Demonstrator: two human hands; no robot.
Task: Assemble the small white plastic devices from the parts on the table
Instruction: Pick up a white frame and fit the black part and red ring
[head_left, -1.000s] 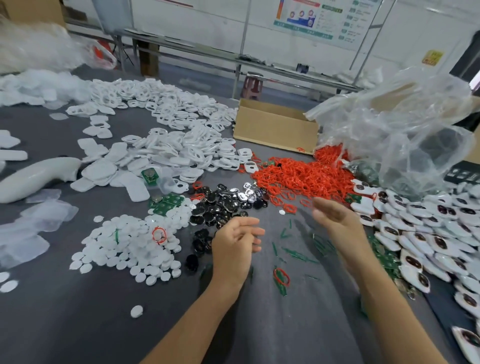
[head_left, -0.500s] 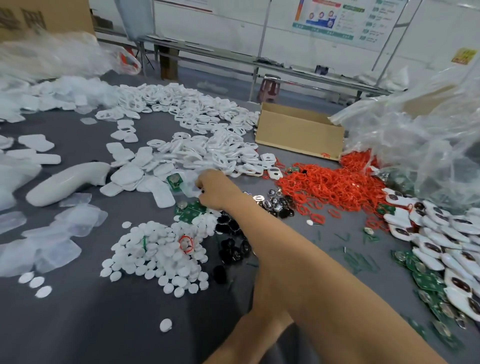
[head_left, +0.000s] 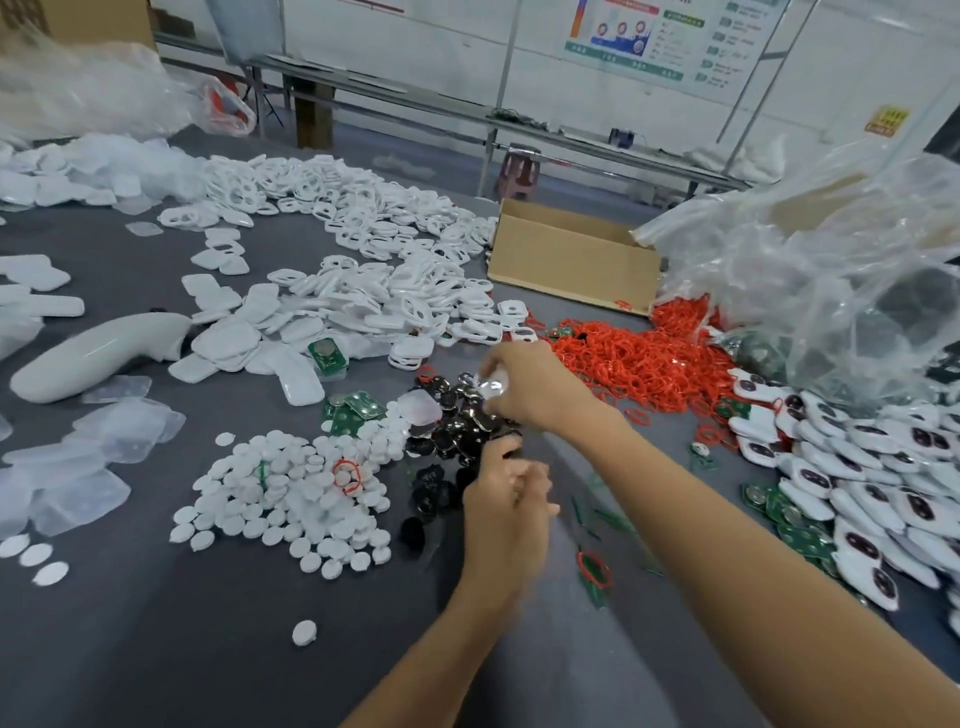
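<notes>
The right hand (head_left: 527, 387) pinches a small pale part (head_left: 491, 385), blurred, over the black-and-silver pieces (head_left: 457, 423), probably carrying it toward the left hand (head_left: 506, 499), whose curled fingers are too blurred to read. Sorted heaps keep parts within reach: white shells (head_left: 363, 301) beyond, assembled devices (head_left: 857, 467) at the right of the counter (head_left: 156, 649). Half a second earlier, the right hand reached farther left.

white shells (head_left: 363, 296) heaped behind black buttons (head_left: 449, 434), white discs (head_left: 291, 499) left, red rings (head_left: 639, 364) right.
</notes>
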